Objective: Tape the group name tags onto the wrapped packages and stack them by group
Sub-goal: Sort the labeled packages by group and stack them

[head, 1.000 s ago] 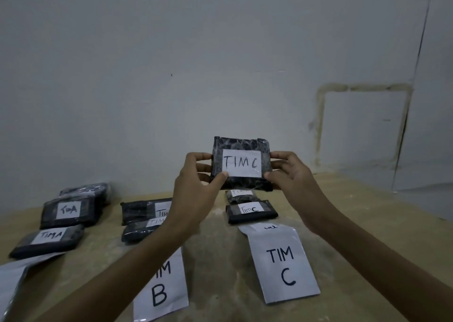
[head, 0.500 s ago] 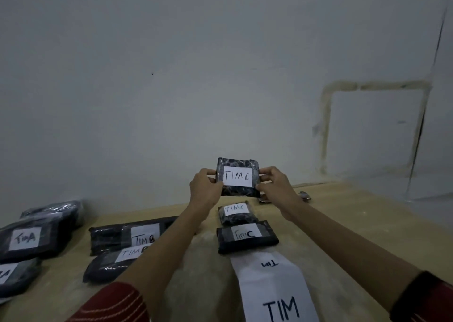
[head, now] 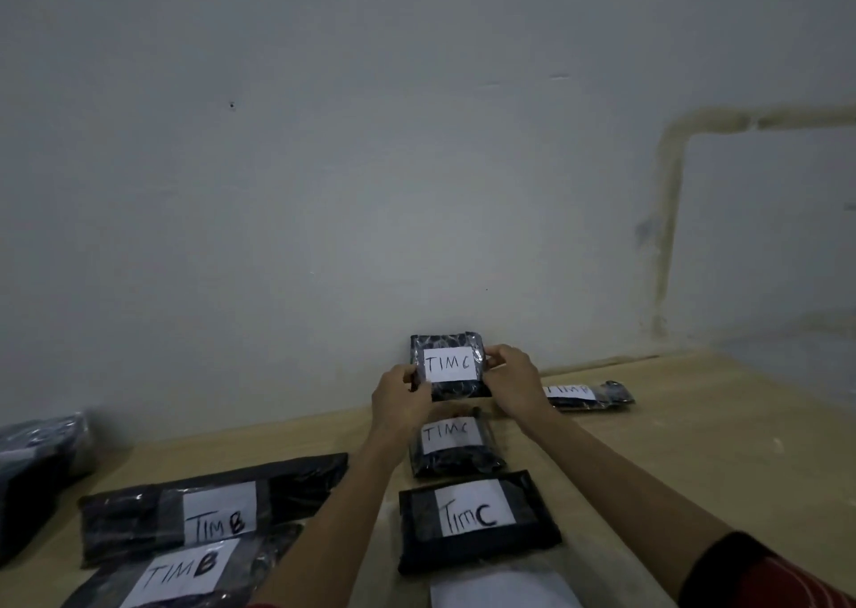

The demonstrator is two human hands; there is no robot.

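From your head camera, both of your hands are up at the far side of the table [head: 695, 445], close to the wall [head: 324, 190]. They hold the small dark wrapped package [head: 463, 390] between them. Your left hand [head: 398, 399] is closed on its left edge with the thumb across the front. Your right hand [head: 516, 383] pinches its upper right corner with curled fingers. The package stands upright, facing you, with its white tag [head: 450, 364] reading "TIM C" stuck on the front. Whether its lower edge touches the table, you cannot tell.

Just in front of it lies a second TIM C package [head: 456, 457], flat on the table. Nearer to you is a third, flatter one [head: 468, 549], so the three make a line running toward you. A white sheet [head: 505, 591] lies at the near end of that line, cut off by the frame.

To your left, two long TIM B packages lie side by side, the farther one [head: 139, 519] and the nearer one [head: 259, 556]. A blurred heap of dark packages [head: 41, 450] sits at the left edge. Beyond your right hand, one more tagged package [head: 590, 394] lies apart by the wall; only "TIM" is readable on it.

Every wrap shows only something dark inside; what it is cannot be made out.
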